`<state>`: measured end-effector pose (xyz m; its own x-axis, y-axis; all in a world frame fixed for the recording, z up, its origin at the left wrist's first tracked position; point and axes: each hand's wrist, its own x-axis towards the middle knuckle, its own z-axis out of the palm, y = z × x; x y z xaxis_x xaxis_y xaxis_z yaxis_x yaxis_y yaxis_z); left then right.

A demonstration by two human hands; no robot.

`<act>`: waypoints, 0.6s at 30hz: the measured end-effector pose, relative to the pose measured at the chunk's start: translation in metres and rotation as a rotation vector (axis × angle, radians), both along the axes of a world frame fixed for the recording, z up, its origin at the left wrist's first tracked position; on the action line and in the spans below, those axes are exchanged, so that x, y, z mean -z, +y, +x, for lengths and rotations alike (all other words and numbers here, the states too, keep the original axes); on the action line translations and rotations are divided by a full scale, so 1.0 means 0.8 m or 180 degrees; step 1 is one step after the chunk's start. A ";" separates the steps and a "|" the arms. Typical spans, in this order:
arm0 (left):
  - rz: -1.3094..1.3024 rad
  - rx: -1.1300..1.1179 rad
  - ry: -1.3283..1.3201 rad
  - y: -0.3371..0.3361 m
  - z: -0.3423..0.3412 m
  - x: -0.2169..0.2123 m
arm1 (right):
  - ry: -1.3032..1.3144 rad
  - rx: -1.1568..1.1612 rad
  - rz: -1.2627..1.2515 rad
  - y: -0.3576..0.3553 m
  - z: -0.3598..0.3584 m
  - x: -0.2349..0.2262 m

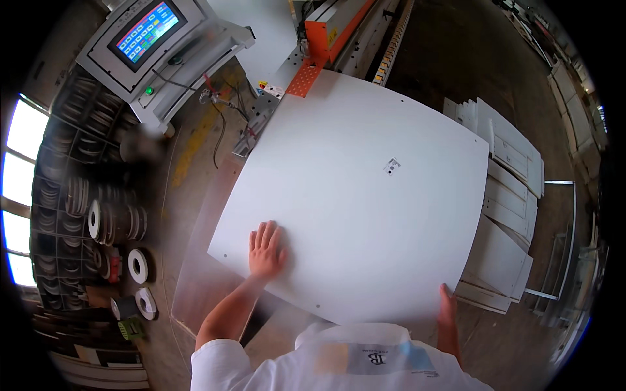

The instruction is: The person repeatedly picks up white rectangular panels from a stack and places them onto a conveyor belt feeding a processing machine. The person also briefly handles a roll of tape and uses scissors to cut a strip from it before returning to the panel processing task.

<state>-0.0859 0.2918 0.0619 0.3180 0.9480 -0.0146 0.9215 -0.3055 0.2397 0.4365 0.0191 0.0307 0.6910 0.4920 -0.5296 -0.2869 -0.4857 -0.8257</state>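
Note:
A large flat white panel [352, 215] with a small printed label [391, 167] and a few small dark holes along its edges lies in front of me. My left hand [266, 251] rests flat on its near left part, fingers stretched out. At the near right corner, my right hand [447, 298] touches the panel's edge with the thumb side showing; the other fingers are hidden. The panel's far end meets an orange perforated plate [304, 79] on the machine with an orange guard [321, 38].
A control console [147, 39] with a lit screen stands at the far left. Stacked white boards [505, 195] lie right of the panel, beside a metal frame [572, 228]. Rolls of edge banding [138, 266] stand on the floor and in a rack [72, 195] at left.

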 end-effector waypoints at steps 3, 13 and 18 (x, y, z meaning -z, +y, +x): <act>-0.0035 -0.0017 -0.0038 0.020 0.012 -0.001 | 0.0019 0.0001 0.0016 0.025 0.009 -0.007; 0.0142 0.0020 -0.0108 0.108 0.074 0.000 | 0.0162 -0.0016 -0.0244 0.113 0.081 -0.003; 0.0274 0.0003 -0.0033 0.155 0.107 0.006 | 0.0110 -0.0051 -0.0186 0.153 0.123 0.019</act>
<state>0.0000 0.4159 0.0568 0.3186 0.9453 0.0702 0.9188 -0.3262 0.2222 0.5347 0.1412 0.0157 0.6642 0.4704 -0.5810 -0.3065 -0.5375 -0.7856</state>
